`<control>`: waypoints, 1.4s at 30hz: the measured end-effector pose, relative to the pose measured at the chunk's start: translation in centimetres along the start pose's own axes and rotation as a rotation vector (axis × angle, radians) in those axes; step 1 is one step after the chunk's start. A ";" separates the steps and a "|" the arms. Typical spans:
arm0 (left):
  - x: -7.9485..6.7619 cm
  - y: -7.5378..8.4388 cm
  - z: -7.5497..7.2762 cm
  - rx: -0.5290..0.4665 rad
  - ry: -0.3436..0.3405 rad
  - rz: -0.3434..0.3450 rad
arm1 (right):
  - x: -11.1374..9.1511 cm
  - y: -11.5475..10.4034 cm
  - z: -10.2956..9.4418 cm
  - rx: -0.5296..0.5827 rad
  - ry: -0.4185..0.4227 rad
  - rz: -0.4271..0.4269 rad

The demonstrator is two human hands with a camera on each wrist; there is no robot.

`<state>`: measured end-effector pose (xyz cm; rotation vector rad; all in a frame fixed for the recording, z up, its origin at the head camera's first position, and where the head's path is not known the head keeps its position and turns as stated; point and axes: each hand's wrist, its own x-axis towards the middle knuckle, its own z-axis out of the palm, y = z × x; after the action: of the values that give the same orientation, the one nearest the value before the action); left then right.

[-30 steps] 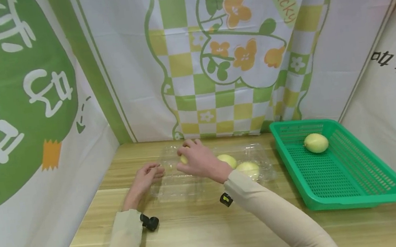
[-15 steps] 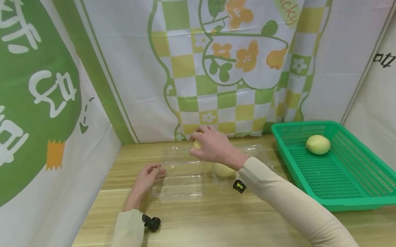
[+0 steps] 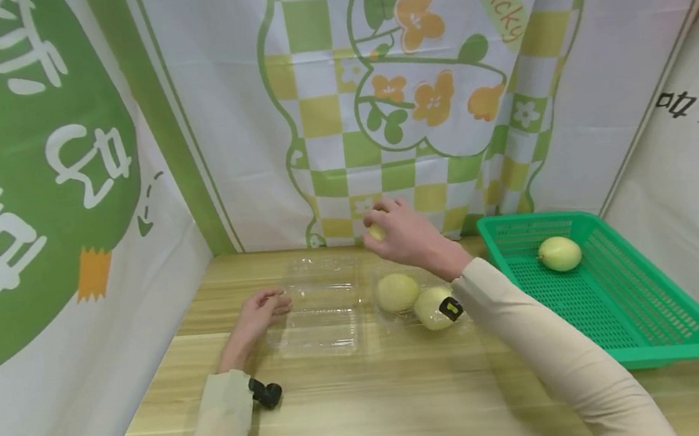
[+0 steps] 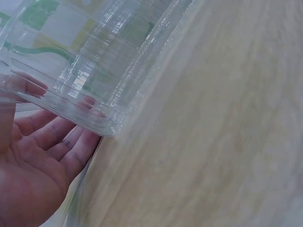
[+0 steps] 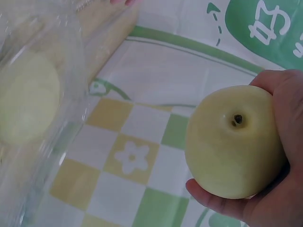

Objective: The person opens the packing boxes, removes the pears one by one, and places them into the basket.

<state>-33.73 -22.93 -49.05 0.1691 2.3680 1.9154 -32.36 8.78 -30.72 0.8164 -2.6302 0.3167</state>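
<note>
My right hand (image 3: 408,236) holds a pale yellow pear (image 5: 235,142) above the back of the table, fingers and thumb curled round it. In the right wrist view, the pear's dark-dotted end faces the camera. Below, a clear plastic clamshell container (image 3: 325,321) lies spread open. Two more pears, one at the back (image 3: 397,292) and one nearer (image 3: 433,311), sit in its right half; the left half holds no fruit. My left hand (image 4: 40,161) grips the left half's outer edge, thumb at one side and fingers behind the plastic.
A green perforated basket (image 3: 611,353) stands on the right of the wooden table (image 3: 346,420), with a single pear (image 3: 559,254) inside. Printed curtains (image 3: 234,116) hang close behind and at both sides.
My right hand has lifted the pear from over the container's left half and carried it up and right, uncovering the two pears in the right half. My left hand has stayed put.
</note>
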 end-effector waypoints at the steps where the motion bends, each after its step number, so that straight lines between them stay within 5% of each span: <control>1: 0.0 0.0 0.0 0.003 0.000 0.001 | -0.1 0.3 -0.2 -0.006 0.003 0.006; 17: -0.2 0.2 0.0 0.010 0.009 -0.006 | -2.5 5.7 -4.0 -0.024 0.035 0.060; 25: -0.2 0.3 0.0 0.007 0.018 -0.016 | -4.4 9.1 -5.2 -0.065 -0.020 0.139; 35: -0.3 0.4 0.0 0.033 0.025 -0.013 | -7.2 14.2 -5.2 -0.059 -0.078 0.216; 42: -0.4 0.2 -0.1 0.029 0.022 -0.012 | -9.1 17.2 -4.6 -0.039 -0.081 0.187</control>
<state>-33.34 -23.00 -48.85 0.1367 2.4066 1.8879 -34.14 28.68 -32.02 0.5836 -2.7860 0.2854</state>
